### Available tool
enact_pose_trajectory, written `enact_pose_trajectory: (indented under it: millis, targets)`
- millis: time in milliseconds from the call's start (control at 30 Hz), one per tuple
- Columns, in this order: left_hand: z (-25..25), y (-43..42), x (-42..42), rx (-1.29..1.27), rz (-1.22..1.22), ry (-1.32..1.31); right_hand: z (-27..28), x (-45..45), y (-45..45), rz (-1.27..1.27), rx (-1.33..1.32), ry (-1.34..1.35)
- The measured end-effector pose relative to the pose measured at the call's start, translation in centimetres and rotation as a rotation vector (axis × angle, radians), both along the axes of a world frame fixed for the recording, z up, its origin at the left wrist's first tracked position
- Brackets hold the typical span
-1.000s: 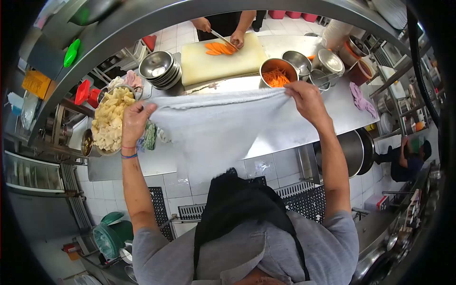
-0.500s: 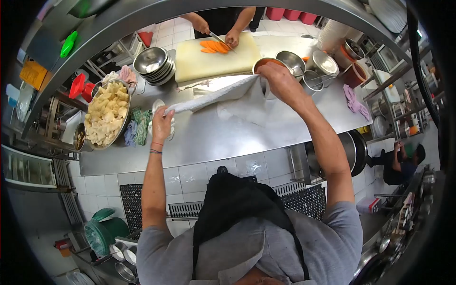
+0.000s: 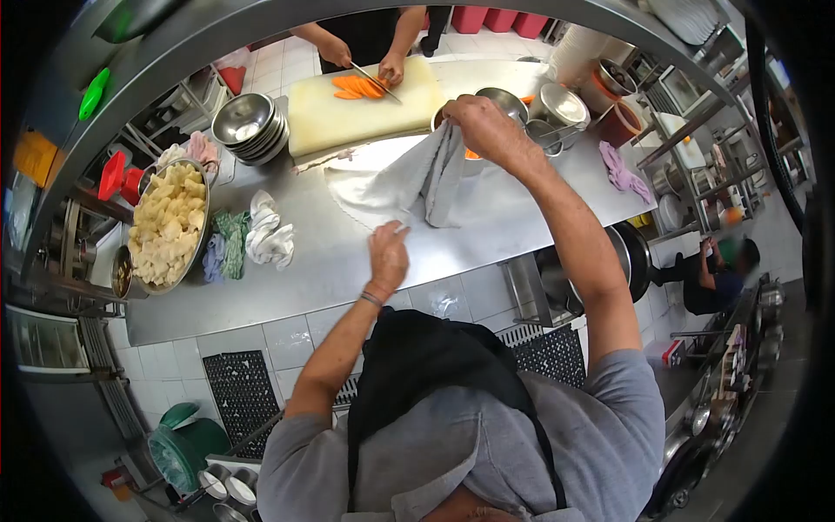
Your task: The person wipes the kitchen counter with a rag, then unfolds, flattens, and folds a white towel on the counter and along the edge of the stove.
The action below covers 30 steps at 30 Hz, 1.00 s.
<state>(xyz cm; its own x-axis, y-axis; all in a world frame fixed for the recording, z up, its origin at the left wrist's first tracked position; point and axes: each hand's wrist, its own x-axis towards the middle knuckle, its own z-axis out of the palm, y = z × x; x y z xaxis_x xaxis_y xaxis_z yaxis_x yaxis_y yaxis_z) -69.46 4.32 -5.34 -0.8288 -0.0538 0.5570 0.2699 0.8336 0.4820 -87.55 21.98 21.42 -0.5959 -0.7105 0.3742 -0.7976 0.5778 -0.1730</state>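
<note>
A light grey cloth (image 3: 383, 187) hangs in folds over the steel table, its left part spread on the surface. My right hand (image 3: 487, 126) is closed on its raised upper end. Close to the cloth's near edge is my left hand (image 3: 389, 259), its fingers curled. A pale bit shows at its fingertips, but I cannot make out whether it is cloth. Left of my hands lie a crumpled white cloth (image 3: 270, 230) and a green patterned cloth (image 3: 230, 244). Partly behind my right hand are a metal bowl (image 3: 502, 101) and a lidded pot (image 3: 559, 106).
Across the steel table (image 3: 330, 278), another person's hands cut orange slices (image 3: 357, 86) on a cutting board (image 3: 304, 109). Stacked metal bowls (image 3: 248, 126) and a large bowl of pale chunks (image 3: 170, 226) stand left. A purple cloth (image 3: 622, 174) lies right. An overhead shelf (image 3: 348, 13) crosses above.
My left hand has moved right and nearer my body, away from the cloth's left end. The stretched cloth now droops in folds from my right hand. The view has shifted slightly.
</note>
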Motion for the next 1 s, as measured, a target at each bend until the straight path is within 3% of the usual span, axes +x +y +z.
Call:
enact_pose_trajectory:
  millis: [133, 233, 600, 700, 1000]
  targets:
    - [-0.6, 5.8, -1.5, 0.072, -0.012, -0.083, 2.6, -0.2, 1.6, 0.082, 0.234, 0.082]
    - [-0.8, 7.5, -2.8, 0.092, -0.022, -0.097, 2.8, -1.2, 3.2, 0.09, 0.248, 0.062]
    - [-0.4, 10.4, -4.3, 0.191, 0.311, -0.222, 0.3, -1.1, 7.7, 0.007, 0.189, 0.039]
    - [-0.8, 9.8, -4.2, 0.111, 0.383, -0.258, 0.2, -1.0, 8.7, -0.034, 0.153, 0.014]
    - [-1.7, 11.4, -5.2, 0.074, 0.425, -0.245, -0.5, -0.9, 9.5, -0.04, 0.107, -0.023]
